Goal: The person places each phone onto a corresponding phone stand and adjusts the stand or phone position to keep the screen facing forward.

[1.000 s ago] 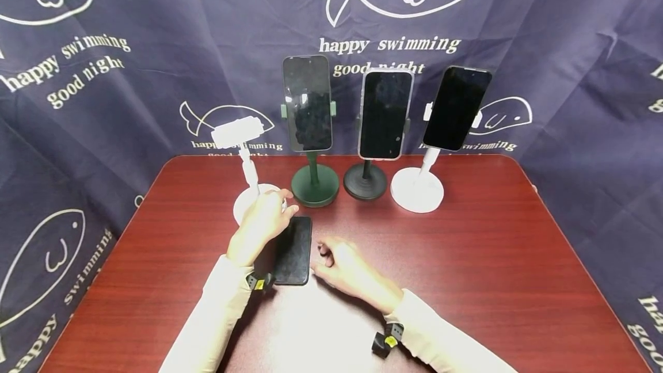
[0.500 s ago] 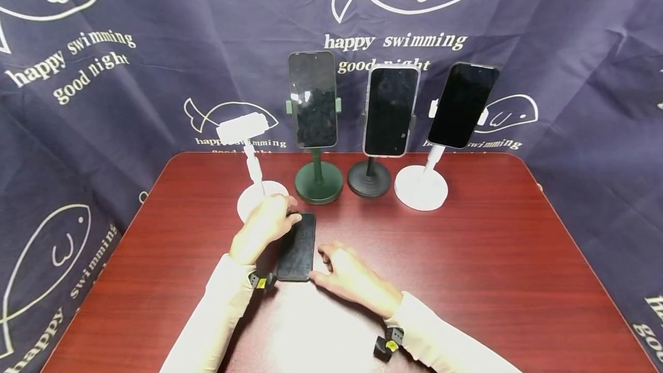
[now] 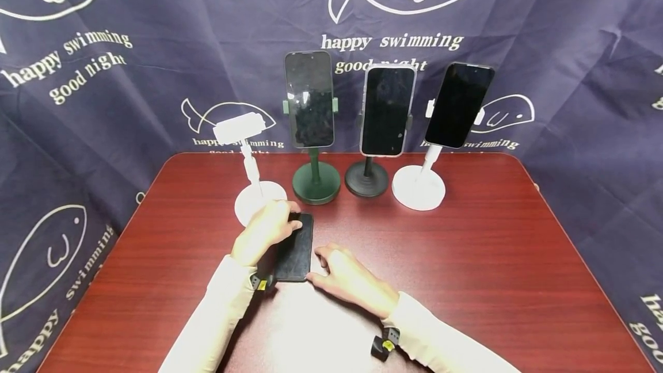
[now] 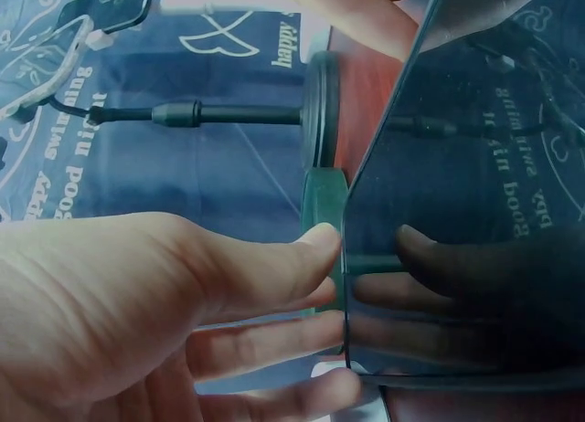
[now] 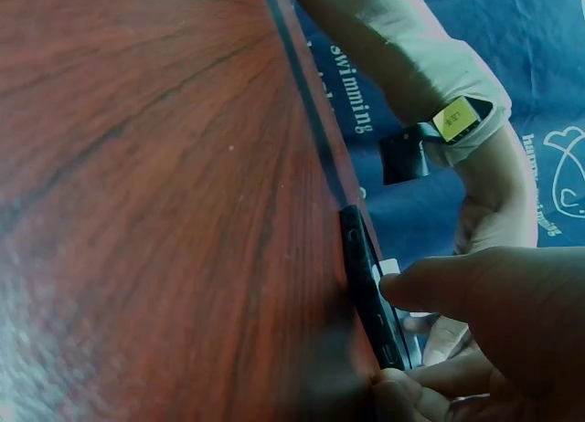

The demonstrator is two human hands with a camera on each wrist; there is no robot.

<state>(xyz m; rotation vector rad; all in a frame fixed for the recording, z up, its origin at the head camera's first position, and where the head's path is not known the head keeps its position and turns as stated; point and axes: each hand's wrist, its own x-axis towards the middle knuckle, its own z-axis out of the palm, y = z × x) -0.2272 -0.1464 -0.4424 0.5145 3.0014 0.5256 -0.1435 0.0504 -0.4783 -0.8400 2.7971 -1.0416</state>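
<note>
A black smartphone (image 3: 295, 252) lies screen up on the table, long side front to back. My left hand (image 3: 266, 226) reaches over its far end. In the left wrist view, the thumb and extended fingers (image 4: 283, 329) stand at the phone's edge, mirrored in the dark screen; contact there is hard to tell. My right hand (image 3: 354, 281) is at the phone's near right corner. In the right wrist view, its thumb (image 5: 416, 290) points at the short end with the port, and loosely bent fingertips sit by the corner. Just behind my left hand stands a white phone stand (image 3: 251, 171), its clamp bare.
Behind, a green stand (image 3: 316, 183), a black stand (image 3: 366, 178) and a second white stand (image 3: 418, 189) each carry a dark-screened phone. The reddish-brown table (image 3: 466, 281) ends at the back against a blue fish-print cloth (image 3: 155, 73).
My right thumb has come out toward the phone's near right corner. The left hand has shifted slightly forward and back over the phone's far end. The stands stay put; the head view sways a little.
</note>
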